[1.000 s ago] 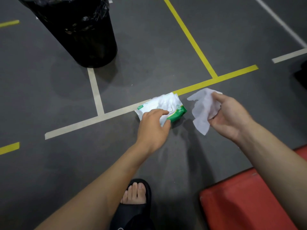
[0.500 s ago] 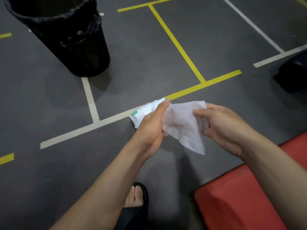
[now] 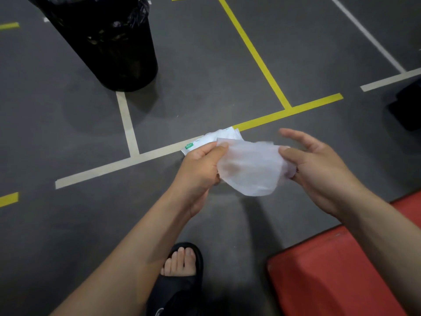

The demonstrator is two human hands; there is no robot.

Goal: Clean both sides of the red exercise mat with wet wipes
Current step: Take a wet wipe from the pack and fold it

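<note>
Grey gym flooring (image 3: 205, 65) crossed by yellow and white tape lines fills the frame. At centre, the left hand (image 3: 200, 167) pinches one edge of a white wet wipe (image 3: 250, 169) and the right hand (image 3: 316, 169) grips the other, its upper fingers spread loose. Behind the wipe lies the wipes pack (image 3: 205, 142). Lower right sits the red exercise mat (image 3: 330, 277); upper left, a black bin (image 3: 109, 42); bottom centre, a sandalled foot (image 3: 180, 267).

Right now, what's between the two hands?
In the head view, a white wet wipe stretches between the left hand and right hand.
</note>
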